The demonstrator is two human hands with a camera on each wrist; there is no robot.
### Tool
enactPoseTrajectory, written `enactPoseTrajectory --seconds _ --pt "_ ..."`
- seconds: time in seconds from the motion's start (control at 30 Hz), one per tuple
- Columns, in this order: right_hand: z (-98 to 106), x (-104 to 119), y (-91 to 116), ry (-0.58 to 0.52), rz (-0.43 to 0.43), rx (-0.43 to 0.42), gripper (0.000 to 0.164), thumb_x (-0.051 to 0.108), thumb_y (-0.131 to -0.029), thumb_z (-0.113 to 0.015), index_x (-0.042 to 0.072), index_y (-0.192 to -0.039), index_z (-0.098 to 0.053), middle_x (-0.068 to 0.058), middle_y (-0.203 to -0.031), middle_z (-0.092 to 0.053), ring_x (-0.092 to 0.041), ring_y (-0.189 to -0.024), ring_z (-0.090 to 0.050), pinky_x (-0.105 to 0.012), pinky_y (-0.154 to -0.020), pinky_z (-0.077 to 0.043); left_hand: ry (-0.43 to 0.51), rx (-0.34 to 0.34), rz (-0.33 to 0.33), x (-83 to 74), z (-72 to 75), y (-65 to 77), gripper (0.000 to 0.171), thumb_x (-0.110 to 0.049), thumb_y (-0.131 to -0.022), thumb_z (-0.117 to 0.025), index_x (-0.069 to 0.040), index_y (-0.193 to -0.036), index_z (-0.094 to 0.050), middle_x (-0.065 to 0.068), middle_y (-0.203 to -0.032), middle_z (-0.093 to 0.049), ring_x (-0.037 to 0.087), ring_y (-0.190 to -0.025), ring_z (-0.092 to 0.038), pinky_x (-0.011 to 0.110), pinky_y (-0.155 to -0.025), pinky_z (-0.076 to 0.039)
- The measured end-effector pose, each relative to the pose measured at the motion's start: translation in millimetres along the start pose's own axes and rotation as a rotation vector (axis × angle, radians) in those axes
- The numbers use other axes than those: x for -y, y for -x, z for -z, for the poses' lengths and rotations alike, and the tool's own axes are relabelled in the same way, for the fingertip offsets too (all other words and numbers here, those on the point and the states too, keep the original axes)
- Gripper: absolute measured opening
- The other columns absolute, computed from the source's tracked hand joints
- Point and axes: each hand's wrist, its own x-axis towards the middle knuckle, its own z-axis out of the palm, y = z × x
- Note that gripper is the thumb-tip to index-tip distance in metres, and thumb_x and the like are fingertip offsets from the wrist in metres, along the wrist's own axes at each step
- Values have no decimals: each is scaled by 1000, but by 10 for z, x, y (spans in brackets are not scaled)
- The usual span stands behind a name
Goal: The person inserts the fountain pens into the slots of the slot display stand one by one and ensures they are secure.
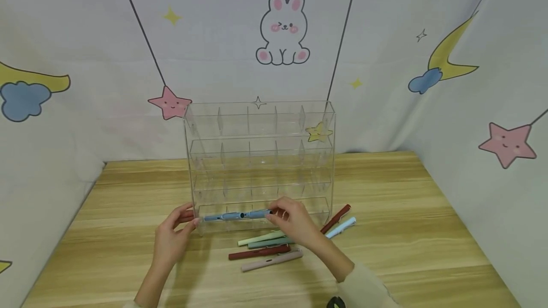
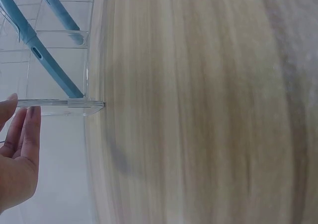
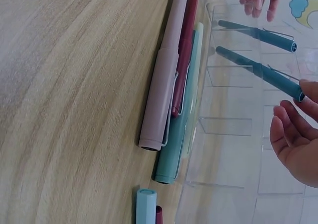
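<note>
A clear acrylic rack (image 1: 262, 145) with tiers of small compartments stands upright on the table. My left hand (image 1: 171, 239) holds the rack's left side panel, thumb in front and fingers behind. One blue pen (image 2: 42, 45) lies slanted in the leftmost bottom compartment, touched by neither hand. Beside it, a second blue pen (image 3: 261, 74) leans with its lower end in the neighbouring compartment. My right hand (image 1: 297, 225) pinches that second pen by its cap end, between thumb and fingers.
In front of the rack lie a pinkish-grey pen (image 1: 271, 261), a dark red pen (image 1: 259, 252), a green pen (image 1: 269, 243) and a pale green pen (image 1: 259, 238). Another red pen (image 1: 336, 218) and a light blue pen (image 1: 341, 227) lie right. A patterned cloth (image 1: 231, 51) hangs behind.
</note>
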Motion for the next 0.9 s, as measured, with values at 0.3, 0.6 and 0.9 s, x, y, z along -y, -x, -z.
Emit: enactPoseTrajectory --seconds 0.3,0.6,0.9 --pt "64 -30 41 -13 -4 43 24 10 -85 -66 3 -107 -64 -4 -94 -62 -13 -76 -55 -23 -63 -49 5 3 9 9 -9 -3 36 3 -81 -66 3 -116 -57 20 -99 -63 -6 -84 -54 11 -66 -48" --pt "407 -192 237 -111 -94 131 34 20 -81 -71 7 -112 -61 -12 -103 -59 -28 -87 -55 -30 -71 -49 -6 5 1 2 -14 -2 35 1 -82 -66 2 -116 -57 19 -99 -63 -5 -85 -54 10 -66 -47" --pt "924 -570 574 -58 -102 178 28 9 -78 -72 1 -103 -62 -12 -91 -61 -24 -78 -56 -30 -65 -50 -2 4 2 -3 -12 -2 36 4 -81 -65 3 -116 -57 19 -98 -63 -5 -84 -54 11 -66 -48"
